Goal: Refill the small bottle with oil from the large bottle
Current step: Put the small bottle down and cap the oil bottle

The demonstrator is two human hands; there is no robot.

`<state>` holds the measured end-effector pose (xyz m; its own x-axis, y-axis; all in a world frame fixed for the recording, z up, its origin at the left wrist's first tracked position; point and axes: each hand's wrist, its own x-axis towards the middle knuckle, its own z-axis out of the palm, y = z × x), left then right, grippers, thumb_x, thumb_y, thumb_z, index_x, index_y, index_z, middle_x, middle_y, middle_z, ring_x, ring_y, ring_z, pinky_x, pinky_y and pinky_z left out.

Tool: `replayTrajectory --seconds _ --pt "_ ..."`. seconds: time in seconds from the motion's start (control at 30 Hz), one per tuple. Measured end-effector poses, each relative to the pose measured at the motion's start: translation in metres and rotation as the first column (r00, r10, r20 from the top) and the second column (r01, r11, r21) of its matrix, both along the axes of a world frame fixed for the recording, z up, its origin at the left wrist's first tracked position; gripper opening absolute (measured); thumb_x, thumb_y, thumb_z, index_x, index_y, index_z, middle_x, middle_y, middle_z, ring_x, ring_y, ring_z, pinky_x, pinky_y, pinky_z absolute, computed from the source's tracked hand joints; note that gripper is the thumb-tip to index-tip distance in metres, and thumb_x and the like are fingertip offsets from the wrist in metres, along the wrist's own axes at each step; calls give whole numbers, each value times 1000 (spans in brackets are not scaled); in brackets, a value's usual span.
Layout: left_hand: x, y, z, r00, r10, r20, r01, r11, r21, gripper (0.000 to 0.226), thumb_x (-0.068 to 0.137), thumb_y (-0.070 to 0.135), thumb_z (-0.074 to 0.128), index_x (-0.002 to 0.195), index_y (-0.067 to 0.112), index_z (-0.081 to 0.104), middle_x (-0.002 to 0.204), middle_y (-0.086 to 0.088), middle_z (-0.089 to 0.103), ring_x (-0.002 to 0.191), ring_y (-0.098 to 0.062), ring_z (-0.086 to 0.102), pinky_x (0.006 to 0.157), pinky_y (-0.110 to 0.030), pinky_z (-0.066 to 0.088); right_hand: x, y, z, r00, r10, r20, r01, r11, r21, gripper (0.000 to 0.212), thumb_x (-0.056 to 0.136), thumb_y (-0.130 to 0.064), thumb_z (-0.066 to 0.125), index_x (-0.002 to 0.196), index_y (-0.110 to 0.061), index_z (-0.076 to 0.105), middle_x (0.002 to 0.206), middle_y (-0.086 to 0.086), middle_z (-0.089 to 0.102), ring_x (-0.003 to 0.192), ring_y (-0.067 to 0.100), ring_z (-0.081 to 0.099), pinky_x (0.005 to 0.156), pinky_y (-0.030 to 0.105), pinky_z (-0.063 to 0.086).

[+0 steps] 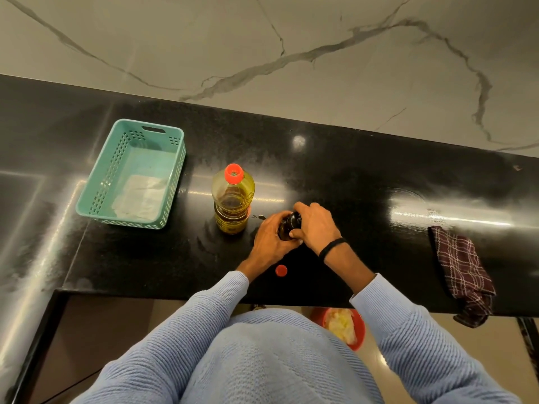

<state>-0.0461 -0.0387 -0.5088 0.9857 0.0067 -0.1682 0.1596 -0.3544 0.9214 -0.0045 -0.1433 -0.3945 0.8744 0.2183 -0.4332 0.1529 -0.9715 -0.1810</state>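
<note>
- Polished black stone worktop runs below a veined marble wall; the person stands at its near edge.
- Nearest item: a loose red cap lies flat on the worktop, just nearer than the hands and touching neither.
- Small bottle: dark, held between both hands, just right of the large bottle and apart from it.
- Left hand: fingers curled round the lower body of the small bottle.
- Right hand: fingers wrapped over its upper part. Whether its mouth is capped cannot be told.
- Orientation: the long axis appears near upright, top leaning slightly away from the person. The base is hidden by the hands.
- Handling, small bottle (judgement): light and rigid, and probably slippery with oil film. Hold it round the body, keep the mouth up and steady it on the worktop.
- Large bottle: clear plastic, upright, red top pointing up, partly filled with amber oil.
- Handling, large bottle (judgement): heavier, with thin walls that give when squeezed. Grip it at the narrowed waist and tip it slowly.
- Farther left: a teal basket.
</note>
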Motion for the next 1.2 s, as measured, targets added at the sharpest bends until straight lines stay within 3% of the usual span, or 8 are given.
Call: replayTrajectory --seconds 0.13,0.23,0.4,0.5,0.63,0.87,1.0,1.2 --pt "-2 0 5 1000 10 3 -10 1000 -14 67 74 27 84 133 22 51 127 2 60 111 -5 52 96 -23 42 1 5 -1 998 -64 22 64 998 20 42 85 -32 76 115 -12 56 113 16 56 106 34 59 88 40 50" --pt "-2 1 5 1000 -2 -25 2 1000 8 76 73 31 85 138 24 47 132 1 58 117 -9 53 104 -37 48 -3 4 3 997 -80 20 80 997 14 49 84 -36 77 121 -14 54 115 17 56 108 35 59 88 39 49" --pt "-9 10 10 991 -33 -127 47 992 115 108 70 33 87 154 31 18 154 -2 36 135 -22 44 109 -46 44 -29 -3 19 983 -172 61 167 983 81 68 86 -30 75 143 -22 39 134 16 42 117 34 54 93 38 51" --pt "-23 27 20 992 -72 -104 95 969 227 88 77 31 82 149 27 32 147 -2 39 124 -20 53 100 -39 53 -53 -7 26 974 -145 172 121 982 142 41 95 -27 62 133 -18 51 129 10 46 111 24 56 90 30 49" --pt "-48 53 41 995 -56 -86 83 933 350 63 84 37 75 140 29 48 137 2 49 102 -8 59 88 -27 56 -78 -8 6 1000 13 -17 -10 989 149 29 97 -28 58 125 -18 58 123 7 56 113 23 57 89 29 44" --pt "-86 67 89 928 291 233 -358 868 344 30 80 41 79 100 26 62 83 11 61 71 -3 58 62 -20 51 -96 10 -71 983 28 -179 -26 1000 12 46 96 -12 57 138 -22 43 138 16 35 116 33 53 95 40 52" --pt "-87 75 101 829 448 335 -544 784 300 49 73 47 83 103 23 53 86 7 53 75 -7 53 62 -26 51 -88 14 -71 982 30 -188 -26 999 27 46 94 -9 57 137 -20 45 137 15 37 116 35 54 95 40 51" --pt "-62 93 116 807 461 368 -570 770 286 91 61 52 88 133 19 41 115 0 45 98 -16 51 81 -32 53 -62 19 12 991 97 -87 -73 967 246 33 85 -22 70 116 -24 58 118 4 50 109 24 55 87 31 44"
